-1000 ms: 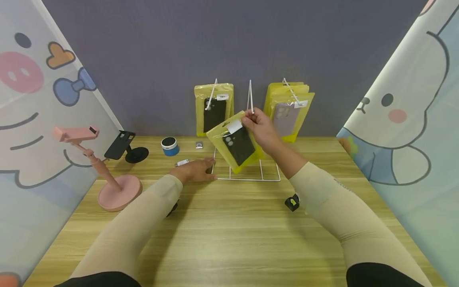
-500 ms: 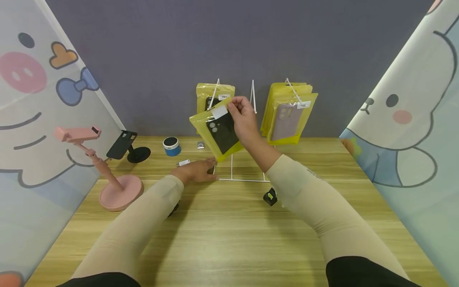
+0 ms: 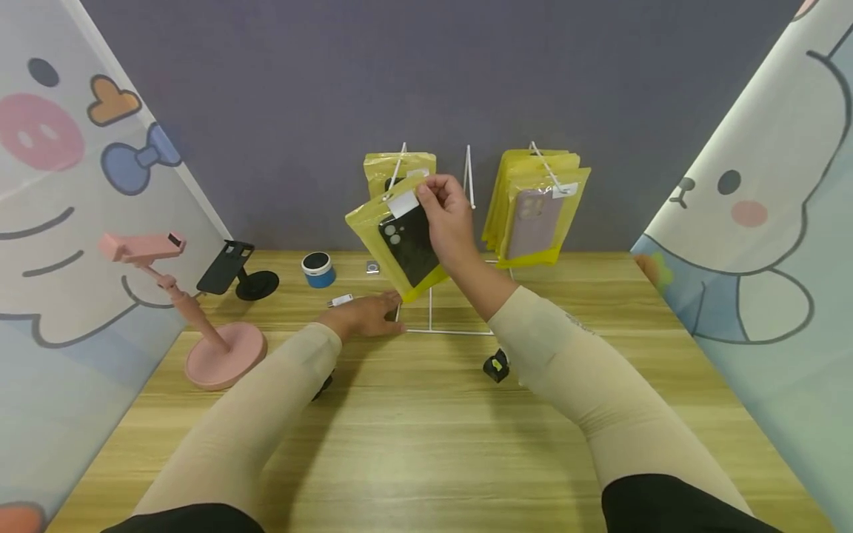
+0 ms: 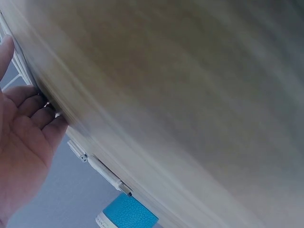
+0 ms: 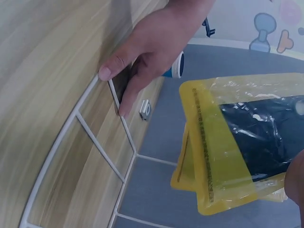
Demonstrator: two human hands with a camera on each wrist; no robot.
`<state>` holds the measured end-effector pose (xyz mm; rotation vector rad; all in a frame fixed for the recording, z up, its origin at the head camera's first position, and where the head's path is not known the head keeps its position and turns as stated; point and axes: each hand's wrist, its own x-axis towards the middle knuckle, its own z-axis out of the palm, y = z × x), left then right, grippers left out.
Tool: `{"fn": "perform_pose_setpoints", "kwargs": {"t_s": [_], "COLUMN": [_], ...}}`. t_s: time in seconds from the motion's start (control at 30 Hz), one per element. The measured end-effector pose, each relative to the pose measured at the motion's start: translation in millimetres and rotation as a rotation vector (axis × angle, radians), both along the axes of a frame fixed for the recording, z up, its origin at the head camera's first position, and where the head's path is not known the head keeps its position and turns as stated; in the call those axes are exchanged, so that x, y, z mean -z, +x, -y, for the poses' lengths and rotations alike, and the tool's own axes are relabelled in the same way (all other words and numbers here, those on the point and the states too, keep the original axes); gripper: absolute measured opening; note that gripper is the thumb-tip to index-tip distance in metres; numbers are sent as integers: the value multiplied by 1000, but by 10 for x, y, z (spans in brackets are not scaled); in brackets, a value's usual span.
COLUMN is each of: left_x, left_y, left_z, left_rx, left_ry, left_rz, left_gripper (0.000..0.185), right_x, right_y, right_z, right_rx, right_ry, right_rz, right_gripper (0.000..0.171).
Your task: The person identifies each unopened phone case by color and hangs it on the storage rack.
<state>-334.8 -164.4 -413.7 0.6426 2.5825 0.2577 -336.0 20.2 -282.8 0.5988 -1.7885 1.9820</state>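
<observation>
My right hand [image 3: 449, 222] pinches a yellow clear-front pouch with a black phone case [image 3: 409, 244] inside, by its top right corner near the white label. The pouch hangs tilted, its top edge overlapping the left hook's tip in the head view. Behind it a similar yellow pouch [image 3: 400, 161] hangs on that left hook. My left hand [image 3: 365, 314] rests at the left front corner of the white wire display rack [image 3: 449, 333], thumb on the front wire and fingers along the side wire. In the left wrist view the fingers of the left hand [image 4: 28, 137] reach down to the tabletop.
The rack's middle hook [image 3: 469, 178] is bare. Several yellow pouches, a lilac phone case [image 3: 531, 222] in front, hang on the right hook. At left stand a pink phone stand [image 3: 223, 355], a black phone stand [image 3: 256, 284] and a blue-and-white round device [image 3: 318, 271]. A white adapter [image 3: 340, 300] lies nearby.
My right hand has carried the pouch left and up, from in front of the middle hook to the left hook. The left hand has stayed on the rack's corner.
</observation>
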Motion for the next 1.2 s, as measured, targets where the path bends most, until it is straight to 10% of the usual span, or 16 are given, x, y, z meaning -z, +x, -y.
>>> {"fn": "perform_pose_setpoints", "kwargs": {"t_s": [0.77,1.2], "left_x": [57,54], "left_y": [-23,-2], "left_z": [-38,6], "left_rx": [65,11], "left_ry": [32,66], "left_rz": [-45,10], "left_gripper": [86,84], "right_x": [-30,320], "right_y": [-522,-145], "right_z": [-134,-452], "right_rx": [200,17], "right_ry": [161,545], "right_rz": [143,278], "right_gripper": [14,38]}}
